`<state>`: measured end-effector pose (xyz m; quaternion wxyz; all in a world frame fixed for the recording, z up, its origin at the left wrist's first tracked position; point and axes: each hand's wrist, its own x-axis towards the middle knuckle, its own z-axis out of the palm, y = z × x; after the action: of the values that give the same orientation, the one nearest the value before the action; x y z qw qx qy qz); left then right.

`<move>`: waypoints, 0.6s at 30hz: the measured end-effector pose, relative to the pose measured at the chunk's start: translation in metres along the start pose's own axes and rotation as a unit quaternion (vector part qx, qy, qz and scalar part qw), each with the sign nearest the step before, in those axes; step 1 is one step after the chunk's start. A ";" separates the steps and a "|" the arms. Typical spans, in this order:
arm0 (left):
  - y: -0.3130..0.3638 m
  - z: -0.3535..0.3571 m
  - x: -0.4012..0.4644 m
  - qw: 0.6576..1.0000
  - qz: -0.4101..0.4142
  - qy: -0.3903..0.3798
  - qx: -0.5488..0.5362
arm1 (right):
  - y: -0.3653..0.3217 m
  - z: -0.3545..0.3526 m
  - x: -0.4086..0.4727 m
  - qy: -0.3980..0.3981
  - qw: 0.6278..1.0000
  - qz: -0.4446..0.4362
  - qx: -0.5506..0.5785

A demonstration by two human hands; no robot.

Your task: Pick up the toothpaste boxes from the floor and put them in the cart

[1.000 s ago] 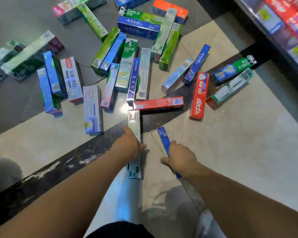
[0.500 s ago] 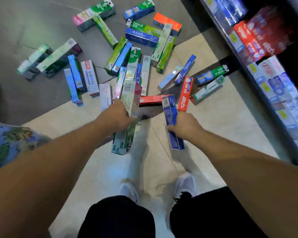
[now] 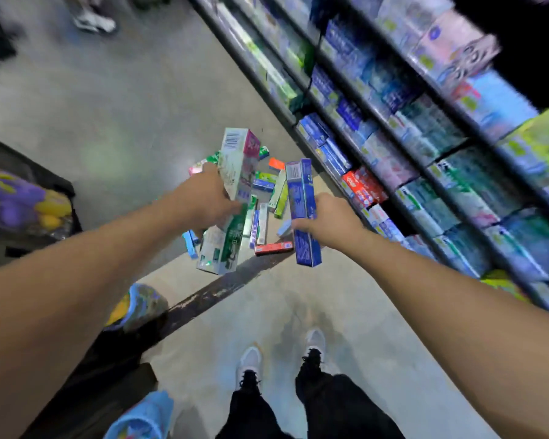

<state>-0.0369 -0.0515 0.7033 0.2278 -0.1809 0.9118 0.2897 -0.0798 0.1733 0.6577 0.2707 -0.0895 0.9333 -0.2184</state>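
Note:
My left hand (image 3: 208, 198) grips a bundle of white-and-green toothpaste boxes (image 3: 232, 191), held up off the floor with one end pointing away from me. My right hand (image 3: 327, 220) grips a blue toothpaste box (image 3: 301, 201) the same way, close beside the left one. Beneath and beyond both hands, several more toothpaste boxes (image 3: 268, 198) lie scattered on the floor, among them a red box (image 3: 273, 247). The dark cart (image 3: 29, 217) stands at the left edge, with colourful packets inside it.
Store shelves (image 3: 425, 137) packed with toothpaste boxes run along the right side. My two feet (image 3: 279, 356) stand on the pale floor tiles near a dark floor strip (image 3: 222, 288). Another person's shoes (image 3: 92, 22) show at the top left.
I have straightened up from the floor, and both hands have lifted their boxes higher. The view has swung up, bringing the shelves and the cart into sight.

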 end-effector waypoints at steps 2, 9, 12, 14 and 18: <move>0.020 -0.029 -0.033 1.000 0.023 0.014 0.015 | -0.019 -0.031 -0.029 0.008 1.000 -0.017 0.004; 0.050 -0.074 -0.097 0.997 0.066 0.032 0.034 | -0.045 -0.072 -0.093 0.038 0.999 -0.016 0.011; 0.057 -0.081 -0.112 0.996 0.078 0.029 0.031 | -0.050 -0.083 -0.114 0.037 0.999 -0.008 -0.005; 0.058 -0.083 -0.120 0.995 0.091 0.025 0.031 | -0.052 -0.090 -0.126 0.050 0.999 0.007 -0.005; 0.059 -0.082 -0.129 0.996 0.084 0.003 0.025 | -0.051 -0.096 -0.139 0.065 0.998 0.018 0.003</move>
<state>0.0171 -0.0309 0.8565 0.2044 -0.0992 0.9315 0.2840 -0.0136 0.2019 0.8186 0.2141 -0.0573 0.9496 -0.2219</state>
